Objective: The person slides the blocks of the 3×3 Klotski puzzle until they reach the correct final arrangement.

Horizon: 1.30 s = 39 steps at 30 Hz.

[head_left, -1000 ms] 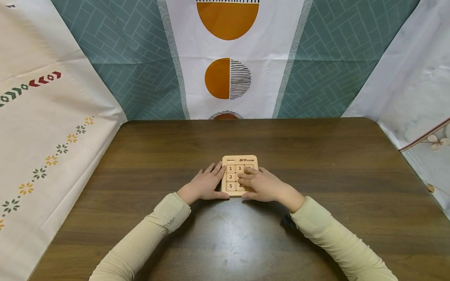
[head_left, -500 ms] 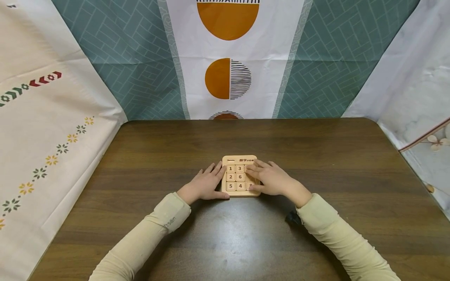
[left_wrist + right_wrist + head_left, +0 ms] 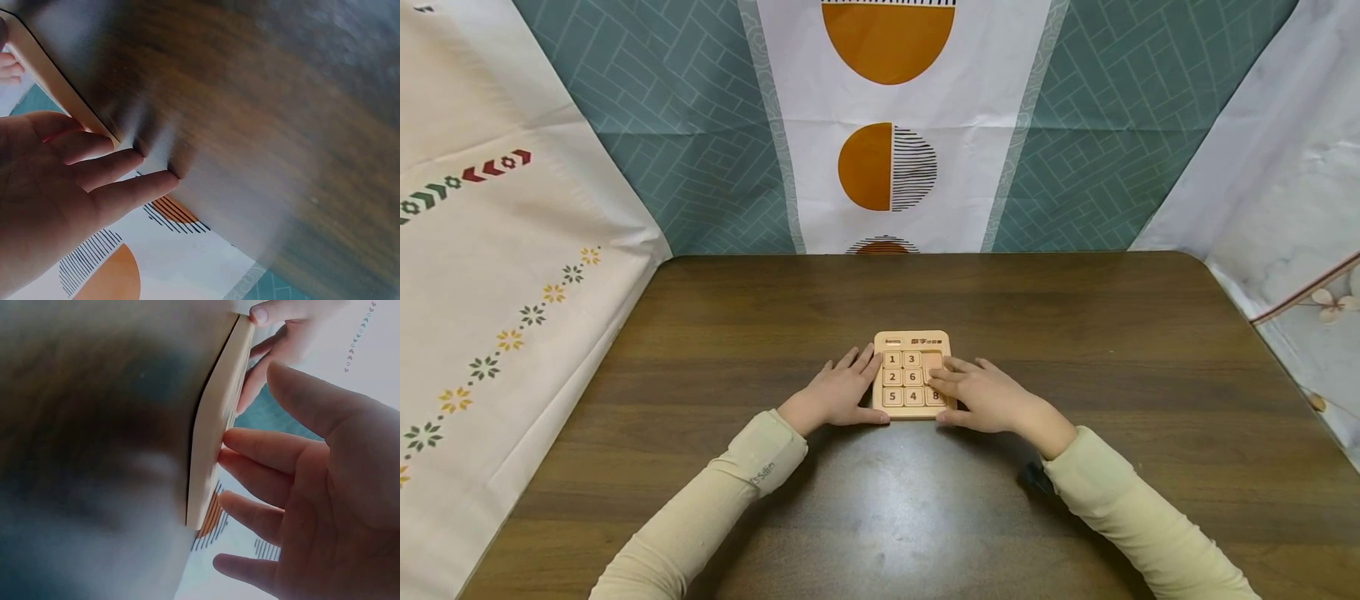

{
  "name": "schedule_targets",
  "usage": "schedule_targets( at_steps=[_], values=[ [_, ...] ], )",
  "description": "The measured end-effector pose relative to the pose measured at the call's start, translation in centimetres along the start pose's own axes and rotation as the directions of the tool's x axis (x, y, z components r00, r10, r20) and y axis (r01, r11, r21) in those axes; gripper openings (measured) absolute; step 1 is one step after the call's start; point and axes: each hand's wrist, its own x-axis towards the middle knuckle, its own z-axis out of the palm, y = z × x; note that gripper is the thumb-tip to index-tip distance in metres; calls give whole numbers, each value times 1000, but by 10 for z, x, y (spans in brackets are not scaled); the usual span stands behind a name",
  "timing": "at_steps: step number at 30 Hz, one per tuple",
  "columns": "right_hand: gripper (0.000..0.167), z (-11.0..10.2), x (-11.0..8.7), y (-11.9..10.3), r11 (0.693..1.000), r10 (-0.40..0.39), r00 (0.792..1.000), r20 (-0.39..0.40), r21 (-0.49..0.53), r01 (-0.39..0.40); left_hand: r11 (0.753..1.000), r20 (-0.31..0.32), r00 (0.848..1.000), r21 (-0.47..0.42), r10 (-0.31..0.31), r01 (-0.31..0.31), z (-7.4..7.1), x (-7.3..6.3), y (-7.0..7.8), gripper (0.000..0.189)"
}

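Observation:
A wooden sliding number puzzle (image 3: pixel 906 342) lies flat mid-table in the head view, its numbered tiles set in a square frame. Tiles 1, 3, 2, 6, 5, 4 and 8 show; the top right slot looks bare. My left hand (image 3: pixel 835 396) rests along the puzzle's left side, fingers straight and thumb at the near left corner. From the right, my right hand (image 3: pixel 988 398) touches the right column with extended fingertips, partly hiding its middle slot. In the right wrist view, the index and middle fingertips meet the puzzle's face (image 3: pixel 215 419), while the thumb stands apart.
The brown wooden table (image 3: pixel 775 300) reaches to a patterned cloth backdrop (image 3: pixel 700 167). A cream cloth (image 3: pixel 497 350) hangs at the left and a pale one (image 3: pixel 1300 167) at the right. A small dark object (image 3: pixel 1036 478) shows beneath the right wrist.
My right hand has shifted right, off the puzzle's middle column, and then a little nearer. The top right slot, where a tile showed a second ago, now looks bare. My left hand stays put.

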Motion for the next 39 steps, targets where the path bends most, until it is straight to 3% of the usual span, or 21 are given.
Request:
schedule_targets(
  at_steps=[7,13,21,32,39],
  values=[
    [54,-1,1,1,1000,-20,1000,-16,-12,20,1000,6,1000,-6,-6,6,0,1,0,97],
    [56,-2,17,5,1000,6,999,-33,-12,-6,1000,10,1000,-12,-7,7,0,0,0,97],
    [59,0,34,6,1000,17,1000,6,7,-17,1000,14,1000,-25,-7,8,-1,0,1,97],
    [58,-1,23,19,998,54,998,33,9,-54,1000,16,1000,-14,-6,6,-1,0,1,97],
    [57,-2,16,25,999,46,999,8,23,-46,1000,4,1000,5,-1,1,0,-1,0,97]
  ],
)
